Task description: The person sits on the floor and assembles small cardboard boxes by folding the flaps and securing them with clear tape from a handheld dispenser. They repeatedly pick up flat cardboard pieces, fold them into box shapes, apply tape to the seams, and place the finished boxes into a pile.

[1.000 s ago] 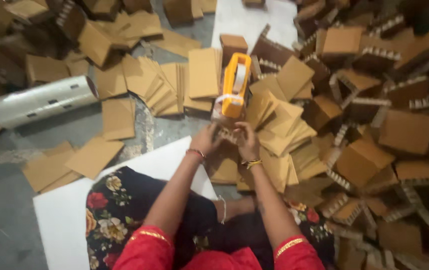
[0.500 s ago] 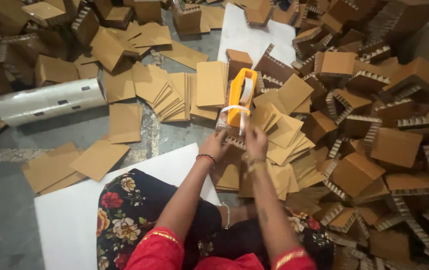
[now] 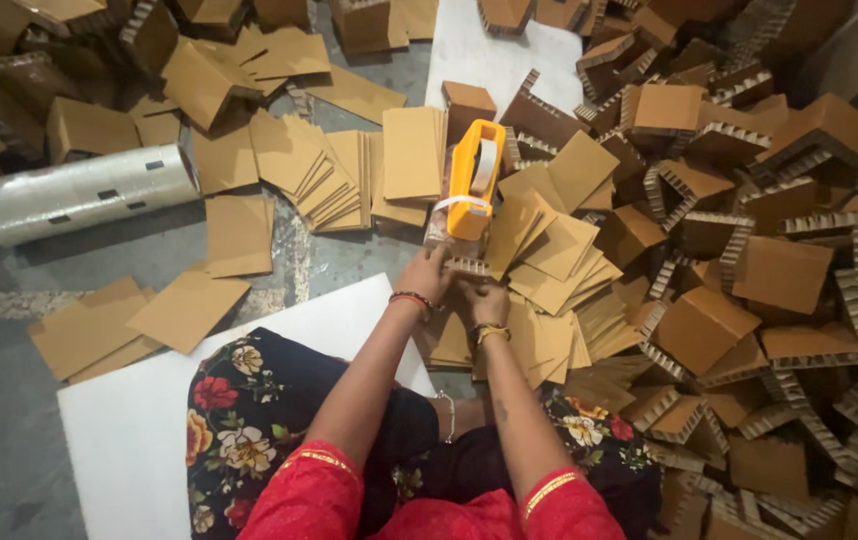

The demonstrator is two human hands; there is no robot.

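Note:
My left hand (image 3: 426, 275) and my right hand (image 3: 486, 298) are side by side, both gripping a small honeycomb cardboard piece (image 3: 466, 265) in front of me. Just beyond my fingers stands a yellow tape dispenser (image 3: 473, 180) with a roll of clear tape, its tape end lying over the cardboard piece. Both wrists wear bangles. I sit on a white sheet (image 3: 139, 425) on the floor.
Stacks of flat brown cardboard squares (image 3: 409, 155) lie ahead and to the left. A big heap of folded honeycomb cardboard corner pieces (image 3: 749, 260) fills the right side. A large roll of clear film (image 3: 79, 192) lies at the left on the grey floor.
The view has shifted a little. My hands stay at the base of the tape dispenser, drawn slightly nearer to me with the cardboard piece.

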